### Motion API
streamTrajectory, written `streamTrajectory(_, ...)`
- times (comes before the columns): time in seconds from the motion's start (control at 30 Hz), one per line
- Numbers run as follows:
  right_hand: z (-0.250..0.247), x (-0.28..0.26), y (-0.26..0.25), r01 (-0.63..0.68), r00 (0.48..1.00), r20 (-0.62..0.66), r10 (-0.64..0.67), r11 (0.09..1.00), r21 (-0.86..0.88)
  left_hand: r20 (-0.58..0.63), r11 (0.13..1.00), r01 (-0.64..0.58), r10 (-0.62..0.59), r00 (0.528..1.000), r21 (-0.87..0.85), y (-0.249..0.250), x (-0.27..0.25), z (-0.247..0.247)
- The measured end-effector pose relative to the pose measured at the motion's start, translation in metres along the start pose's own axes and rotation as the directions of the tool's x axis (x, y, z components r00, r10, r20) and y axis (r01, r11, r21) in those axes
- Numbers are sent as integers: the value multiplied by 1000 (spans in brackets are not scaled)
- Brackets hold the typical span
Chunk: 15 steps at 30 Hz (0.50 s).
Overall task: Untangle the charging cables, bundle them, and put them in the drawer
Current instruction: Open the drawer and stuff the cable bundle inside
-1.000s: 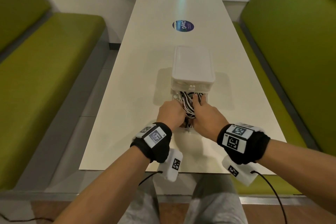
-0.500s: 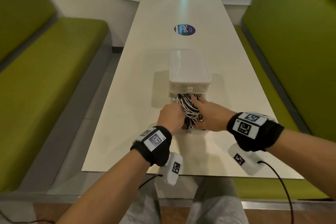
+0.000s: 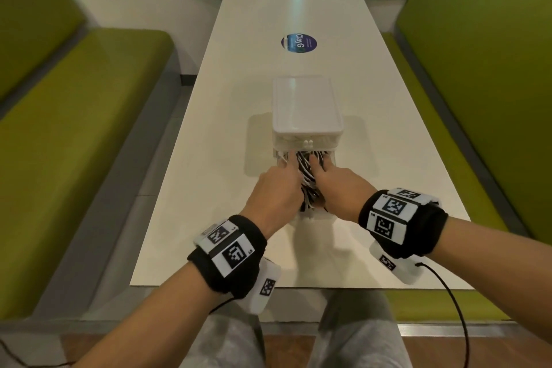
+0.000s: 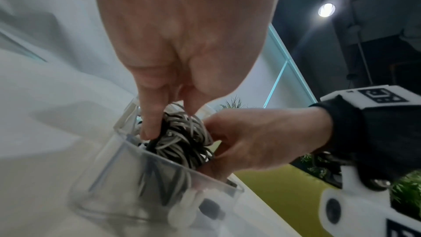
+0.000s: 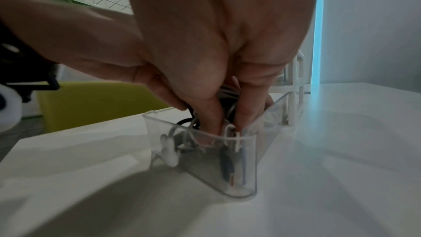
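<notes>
Over the last second both hands had pushed further forward and down, so the bundle of cables [image 3: 307, 181] that had stood proud of the drawer [image 3: 310, 215] now sat lower between its clear walls; by that reading the task was near its end, with only the tucking in and the closing of the drawer left. The left hand [image 3: 276, 196] had its fingers [image 4: 149, 120] straight and pressing down on the near side of the bundle, while the right hand [image 3: 337, 188] curled round the other side, thumb and fingers pinching the loops. The hands were close together, with only the cables between them. The bundle was a dense coil of white and black strands, wound tight but still bulging above the rim. Through the clear front wall, in the right wrist view, a white plug [image 5: 169, 152] and some loose ends showed low inside. The drawer stood pulled out of a small white box [image 3: 306, 110] on the pale worktop [image 3: 209, 188].
</notes>
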State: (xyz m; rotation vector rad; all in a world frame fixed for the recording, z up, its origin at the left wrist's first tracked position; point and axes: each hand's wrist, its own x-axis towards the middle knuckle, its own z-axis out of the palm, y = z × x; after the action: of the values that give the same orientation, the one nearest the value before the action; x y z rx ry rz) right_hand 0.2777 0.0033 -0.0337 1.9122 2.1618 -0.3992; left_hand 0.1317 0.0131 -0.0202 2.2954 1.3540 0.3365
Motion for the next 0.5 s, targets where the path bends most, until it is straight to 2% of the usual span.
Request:
streamTrajectory(0.1, -3, -3, -6, -5, 1000, 26, 6, 997, -73, 141, 1000, 7, -5, 990, -18, 2, -5, 4)
streamTrajectory(0.2, -6, -6, -8, 19, 998, 67, -11, 993, -117, 158, 999, 43, -40, 987, -20, 2, 1, 3)
streamTrajectory(0.27, -10, -6, -2, 31, 993, 114, -27, 999, -36, 186, 996, 90, -84, 979, -23, 3, 9, 3)
streamTrajectory(0.33, -16, -5, 6, 50, 988, 138, -67, 991, 127, 238, 992, 126, -122, 963, -2, 5, 17, 1)
streamTrajectory(0.4, -19, -3, 11, 64, 989, 113, -94, 968, 241, 259, 987, 159, -153, 954, -3, 6, 25, 0)
streamTrajectory(0.5, -20, 1, 9, 49, 998, 23, -58, 956, 288, 213, 976, 215, -202, 956, -38, 4, 29, 1)
